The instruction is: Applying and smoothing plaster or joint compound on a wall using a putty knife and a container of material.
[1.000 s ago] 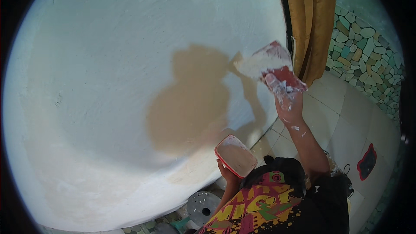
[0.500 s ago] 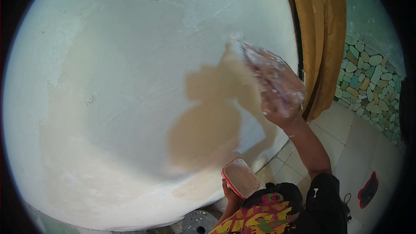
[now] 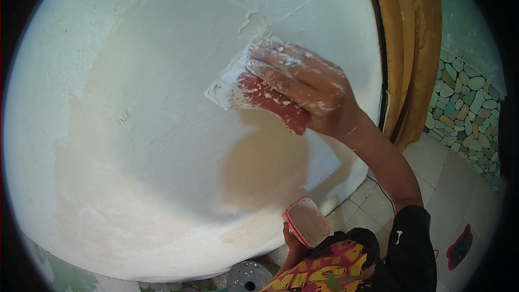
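Scraper point(image 3: 273, 100), red-backed and caked in white, appears to lie flat against a pale plastered wall point(image 3: 157, 124) in the upper centre of the frame, swung left from its spot by the ochre curtain point(image 3: 419, 48) at upper right. A second ago it was held up with its paste-laden face showing; now the back of the right hand point(image 3: 316, 86) faces the camera, and a rough ridge of paste point(image 3: 253, 21) stands just above the fingertips. The change suggests that the load has reached the wall and is being spread.

The right hand's paste-smeared fingers point(image 3: 281, 70) lie close together, clamped over the scraper. Its whitened blade juts out past the fingertips toward the left of the frame, while the red part shows below the fingers, running toward lower right. The thumb is hidden.

In the lower centre, the left hand point(image 3: 294, 244) grips a red-rimmed rectangular tub point(image 3: 292, 229) by its left side, with pinkish-beige paste point(image 3: 311, 223) inside; how its far fingers sit cannot be told. The tub is well apart from the scraper, close to the worker's printed black T-shirt point(image 3: 346, 265).
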`<control>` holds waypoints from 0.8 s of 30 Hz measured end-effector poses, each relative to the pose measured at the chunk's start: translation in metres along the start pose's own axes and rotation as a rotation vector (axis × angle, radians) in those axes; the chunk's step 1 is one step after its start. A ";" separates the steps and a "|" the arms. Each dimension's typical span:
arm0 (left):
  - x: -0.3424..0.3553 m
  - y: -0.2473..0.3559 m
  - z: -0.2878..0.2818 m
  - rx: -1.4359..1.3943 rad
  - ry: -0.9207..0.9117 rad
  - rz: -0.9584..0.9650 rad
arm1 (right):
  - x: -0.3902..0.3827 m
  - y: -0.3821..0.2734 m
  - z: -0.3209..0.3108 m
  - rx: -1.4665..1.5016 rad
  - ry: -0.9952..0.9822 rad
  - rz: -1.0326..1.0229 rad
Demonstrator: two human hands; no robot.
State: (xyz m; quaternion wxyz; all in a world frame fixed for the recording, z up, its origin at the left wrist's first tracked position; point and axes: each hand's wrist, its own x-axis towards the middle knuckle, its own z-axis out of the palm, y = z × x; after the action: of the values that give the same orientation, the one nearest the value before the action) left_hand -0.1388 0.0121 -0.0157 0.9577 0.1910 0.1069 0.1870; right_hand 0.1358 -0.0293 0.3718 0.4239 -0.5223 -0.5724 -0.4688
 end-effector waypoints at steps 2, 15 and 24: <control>-0.001 -0.001 0.002 -0.018 0.048 -0.018 | 0.009 0.004 -0.006 -0.033 0.050 -0.047; 0.008 0.000 -0.039 0.051 0.127 -0.059 | 0.022 0.011 0.009 -0.053 0.008 -0.160; -0.002 0.008 0.010 0.078 0.112 -0.049 | 0.054 0.022 -0.007 -0.158 -0.063 -0.219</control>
State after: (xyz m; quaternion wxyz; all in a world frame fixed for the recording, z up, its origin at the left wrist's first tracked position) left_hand -0.1403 0.0150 -0.0027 0.9464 0.2148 0.1720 0.1693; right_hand 0.1530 -0.0248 0.4278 0.3096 -0.5029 -0.6002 -0.5395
